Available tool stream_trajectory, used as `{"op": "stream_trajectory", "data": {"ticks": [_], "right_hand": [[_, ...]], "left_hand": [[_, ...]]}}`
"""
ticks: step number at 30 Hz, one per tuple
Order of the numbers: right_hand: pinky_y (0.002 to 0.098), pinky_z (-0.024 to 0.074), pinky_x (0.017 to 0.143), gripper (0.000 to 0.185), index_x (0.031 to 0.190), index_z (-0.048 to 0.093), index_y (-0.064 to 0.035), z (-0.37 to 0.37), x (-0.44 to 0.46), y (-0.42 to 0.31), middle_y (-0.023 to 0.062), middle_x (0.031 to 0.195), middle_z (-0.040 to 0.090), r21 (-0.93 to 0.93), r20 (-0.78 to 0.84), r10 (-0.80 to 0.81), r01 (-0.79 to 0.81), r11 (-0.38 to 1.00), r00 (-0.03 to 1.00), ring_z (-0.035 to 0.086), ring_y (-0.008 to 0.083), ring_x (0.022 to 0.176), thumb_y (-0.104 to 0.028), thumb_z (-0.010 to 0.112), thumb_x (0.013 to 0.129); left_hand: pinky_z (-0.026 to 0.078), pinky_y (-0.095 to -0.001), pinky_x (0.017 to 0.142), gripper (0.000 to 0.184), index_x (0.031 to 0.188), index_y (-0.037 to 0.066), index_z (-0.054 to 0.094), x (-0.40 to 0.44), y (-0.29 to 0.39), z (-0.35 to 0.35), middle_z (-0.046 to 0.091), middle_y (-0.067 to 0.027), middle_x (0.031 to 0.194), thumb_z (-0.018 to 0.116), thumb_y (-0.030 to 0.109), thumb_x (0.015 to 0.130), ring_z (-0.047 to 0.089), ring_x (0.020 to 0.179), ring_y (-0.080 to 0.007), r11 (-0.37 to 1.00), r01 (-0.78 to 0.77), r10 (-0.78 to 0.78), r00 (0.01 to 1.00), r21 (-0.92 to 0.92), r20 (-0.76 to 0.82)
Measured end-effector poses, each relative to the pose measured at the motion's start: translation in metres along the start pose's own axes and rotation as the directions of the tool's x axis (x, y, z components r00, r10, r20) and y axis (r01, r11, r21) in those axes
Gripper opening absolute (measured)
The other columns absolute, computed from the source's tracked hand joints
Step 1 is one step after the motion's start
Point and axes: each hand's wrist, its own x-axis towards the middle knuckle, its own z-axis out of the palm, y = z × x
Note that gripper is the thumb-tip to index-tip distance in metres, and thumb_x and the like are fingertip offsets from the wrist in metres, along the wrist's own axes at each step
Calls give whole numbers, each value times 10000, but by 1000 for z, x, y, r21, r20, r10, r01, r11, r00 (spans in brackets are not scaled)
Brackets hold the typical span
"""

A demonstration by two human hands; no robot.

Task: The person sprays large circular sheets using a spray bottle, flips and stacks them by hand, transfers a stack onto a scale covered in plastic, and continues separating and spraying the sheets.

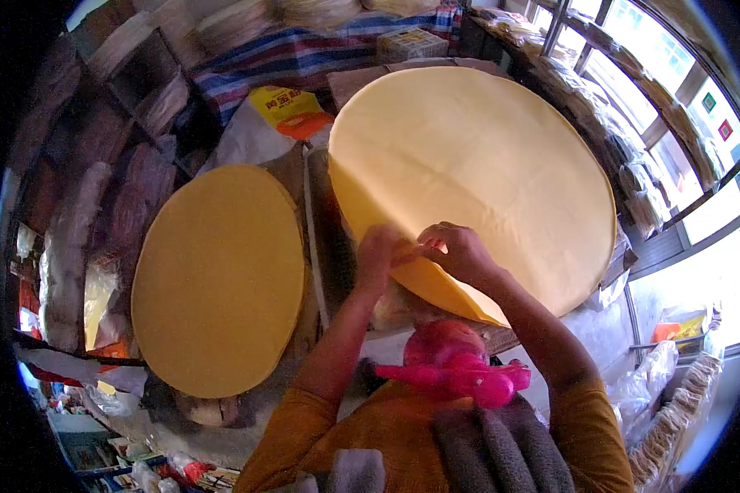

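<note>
A: Where's the large round pale-yellow sheet (477, 172)?
B: Landmark. Flat for the most part, near-left edge lifted and creased. 2 hands at that edge.
A: Grip?
B: Left hand (376, 253): fingers bent at the edge, blurred, can't tell if they pinch it. Right hand (459, 251): half closed, fingertips toward the left; hold also unclear.
A: Nearby?
B: Smaller round dull-yellow disc (218, 279) left of the sheet, white bag with yellow-orange print (265, 131) off its left edge, glossy pink object (452, 361) on its near side.
</note>
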Motion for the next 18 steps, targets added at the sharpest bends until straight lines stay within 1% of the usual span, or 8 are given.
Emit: {"op": "stream_trajectory", "data": {"ticks": [2,3,5,8,11,12,15,18], "right_hand": [[308,469,613,173,835,595,-54,4,1,-1,102,737,585,4,33,25,-25,1000,999,584,193,680,-182,634,725],[319,467,613,173,832,595,-62,4,1,0,105,747,587,13,36,16,-17,1000,999,584,215,682,-194,626,724],[341,464,614,176,824,593,-77,5,2,1,109,768,592,32,44,-1,-1,999,999,584,259,686,-218,610,720],[341,456,611,175,784,597,-74,5,5,1,105,727,595,121,-4,49,-48,991,999,584,266,675,-241,593,730],[337,450,607,180,754,595,-62,7,8,-2,117,714,595,87,-34,156,-153,984,987,582,276,672,-240,582,736],[339,449,608,184,747,591,-57,9,10,0,126,722,594,66,-43,140,-137,988,989,581,280,673,-240,579,737],[350,447,610,196,725,578,-43,11,18,9,148,734,588,16,-116,141,-140,990,983,575,296,675,-238,573,741],[366,446,616,209,709,563,-28,-12,33,31,158,711,579,5,-318,260,-273,962,912,568,311,668,-233,567,742]], "left_hand": [[519,-335,660,288,927,31,483,6,-4,-8,507,-75,854,479,303,832,540,759,-172,976,-34,32,999,215,15],[521,-338,665,319,943,23,484,7,-5,-10,510,-80,875,482,323,835,537,770,-167,947,-52,46,999,318,25],[529,-327,650,305,941,24,481,-2,4,-3,495,-65,841,488,309,832,524,748,-151,967,-44,32,998,252,51],[537,-306,607,269,924,28,479,-4,3,-3,481,-50,806,498,278,828,524,735,-144,990,-11,1,997,142,74],[538,-298,599,297,899,29,485,-3,-2,-4,483,-58,807,511,314,824,541,728,-165,995,-19,11,996,102,86],[538,-299,603,319,891,28,487,-4,-2,-4,485,-64,812,515,338,822,547,724,-174,994,-31,22,996,101,87],[524,-297,572,257,901,28,491,-4,0,-3,482,-63,816,515,272,824,549,750,-179,995,-38,31,997,91,78],[489,-329,614,232,917,11,496,3,-11,-21,501,-97,809,529,210,802,550,781,-231,909,59,-20,995,413,-98]]}}
